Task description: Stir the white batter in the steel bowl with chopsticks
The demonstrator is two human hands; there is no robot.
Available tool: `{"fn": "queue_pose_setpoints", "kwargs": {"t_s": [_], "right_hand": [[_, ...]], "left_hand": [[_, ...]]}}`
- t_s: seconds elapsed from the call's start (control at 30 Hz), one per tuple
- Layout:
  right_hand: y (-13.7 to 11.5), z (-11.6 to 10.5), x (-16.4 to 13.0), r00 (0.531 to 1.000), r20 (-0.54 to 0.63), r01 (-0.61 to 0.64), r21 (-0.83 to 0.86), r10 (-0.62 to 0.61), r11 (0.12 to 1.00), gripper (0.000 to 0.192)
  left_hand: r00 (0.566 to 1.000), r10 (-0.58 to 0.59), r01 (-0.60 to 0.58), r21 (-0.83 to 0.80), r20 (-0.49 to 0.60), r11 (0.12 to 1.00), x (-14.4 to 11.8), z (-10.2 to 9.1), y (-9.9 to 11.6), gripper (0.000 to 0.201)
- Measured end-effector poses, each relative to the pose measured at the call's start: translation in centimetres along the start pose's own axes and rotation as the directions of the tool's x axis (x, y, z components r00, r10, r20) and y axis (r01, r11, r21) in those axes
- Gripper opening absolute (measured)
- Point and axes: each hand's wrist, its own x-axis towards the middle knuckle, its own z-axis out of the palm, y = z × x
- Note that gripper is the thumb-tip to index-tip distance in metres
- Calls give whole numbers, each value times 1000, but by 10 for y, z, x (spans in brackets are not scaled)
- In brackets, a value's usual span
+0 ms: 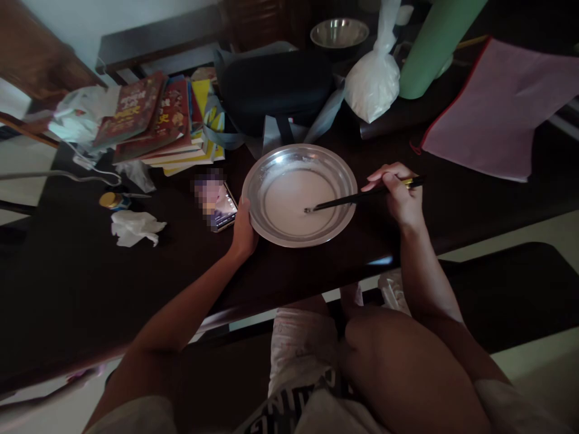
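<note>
A wide steel bowl [259, 181] stands on the dark table, with a pale, milky liquid [287, 196] in its bottom. My left hand [245, 232] grips the bowl's left side, thumb at the rim and the other fingers mostly hidden. From the right, my right hand [401, 199] is closed around dark chopsticks [348, 198] with gold-coloured ends. Their tips reach over the bowl's right rim and meet the liquid near its middle. Just left of my left hand lies a phone [226, 212] with its screen lit.
Books [167, 120] are stacked at the back left, near a crumpled tissue [136, 228] and a small jar [114, 201]. Behind the bowl sit a black case [274, 90], a tied bag of white powder [374, 87], a green cylinder [434, 51] and another steel bowl [339, 35]. A pink cloth [493, 114] lies right.
</note>
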Motion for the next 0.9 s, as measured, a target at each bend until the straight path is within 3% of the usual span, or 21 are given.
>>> {"fn": "queue_pose_setpoints", "kwargs": {"t_s": [0.17, 0.33, 0.4, 0.53, 0.73, 0.9], "right_hand": [[0, 1, -1, 974, 225, 26, -116, 1, 993, 23], [2, 0, 0, 1000, -2, 11, -46, -11, 999, 26], [1, 0, 0, 999, 33, 18, -31, -17, 999, 27], [-1, 1, 0, 974, 226, 43, -97, -21, 994, 23], [2, 0, -1, 997, 32, 71, 27, -72, 997, 19], [0, 0, -2, 974, 227, 36, -68, -20, 997, 20]], "left_hand": [[1000, 0, 0, 4, -10, 1000, 2, -3, -4, 36], [999, -31, 32, 38, -30, 999, 4, -8, -7, 40], [999, -29, 31, 56, -33, 998, 5, -10, -7, 42], [1000, -11, 12, 44, -29, 999, 4, -8, -5, 41], [999, -42, 42, -23, -22, 999, 2, -1, 0, 40], [999, 5, -4, 33, -40, 999, 3, -3, -1, 39]]}}
